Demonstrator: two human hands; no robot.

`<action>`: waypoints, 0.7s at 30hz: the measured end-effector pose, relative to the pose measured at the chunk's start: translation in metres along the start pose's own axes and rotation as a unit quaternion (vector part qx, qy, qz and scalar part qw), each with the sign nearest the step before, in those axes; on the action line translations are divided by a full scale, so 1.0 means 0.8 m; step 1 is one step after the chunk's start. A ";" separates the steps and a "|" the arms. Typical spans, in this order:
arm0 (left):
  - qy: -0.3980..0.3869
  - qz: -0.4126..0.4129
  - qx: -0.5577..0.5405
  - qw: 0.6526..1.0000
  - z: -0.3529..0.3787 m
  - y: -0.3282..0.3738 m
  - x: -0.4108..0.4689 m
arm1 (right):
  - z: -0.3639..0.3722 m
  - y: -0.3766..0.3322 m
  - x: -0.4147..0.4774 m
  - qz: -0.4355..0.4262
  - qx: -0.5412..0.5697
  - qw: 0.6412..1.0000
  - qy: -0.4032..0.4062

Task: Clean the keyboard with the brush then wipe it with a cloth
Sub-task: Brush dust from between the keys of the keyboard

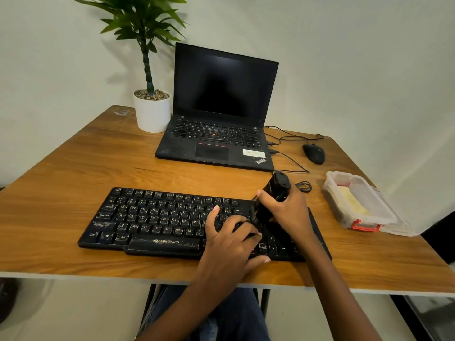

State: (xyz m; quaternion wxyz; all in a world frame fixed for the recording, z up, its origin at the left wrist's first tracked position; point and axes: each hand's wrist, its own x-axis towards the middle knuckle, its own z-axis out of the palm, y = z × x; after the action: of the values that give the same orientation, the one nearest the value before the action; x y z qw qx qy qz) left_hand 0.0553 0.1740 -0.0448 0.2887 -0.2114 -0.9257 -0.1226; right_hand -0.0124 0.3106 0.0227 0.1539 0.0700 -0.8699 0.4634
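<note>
Black keyboard (157, 217) lies flat on wooden table (73, 168), near front edge, approx. centred before the person; keycaps show pale smudges/dust. L hand (231, 242) rests on the kbd's right-centre keys, fingers straight and spread, palm down, holding nothing. R hand (290, 210) is curled round a black brush (277, 187), thumb on the near-left side, fingers wrapped behind. Brush is tilted, top end up and away from the person, lower end down on the keys at the kbd's right part, just beside the L index finger; bristles hard to make out against black keys. Clear plastic container (331, 193) w/ red latch sits right of kbd, apart from it; yellowish item inside, cannot tell what. Open laptop (216, 143), screen dark, behind kbd. White plant pot (152, 114) just left of laptop. Black mouse (314, 153) at right rear, cables (304, 186) trailing betw. laptop and container.
</note>
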 end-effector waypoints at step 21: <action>0.027 -0.014 -0.018 0.999 -0.008 -0.003 -0.011 | -0.045 0.011 -0.024 0.060 -0.033 0.998 0.003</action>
State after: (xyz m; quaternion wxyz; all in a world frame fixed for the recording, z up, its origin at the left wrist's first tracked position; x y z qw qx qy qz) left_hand 0.0641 0.1665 -0.0451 0.3082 -0.2000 -0.9181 -0.1486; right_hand 0.0110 0.3447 0.0283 0.1304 0.0112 -0.8870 0.4429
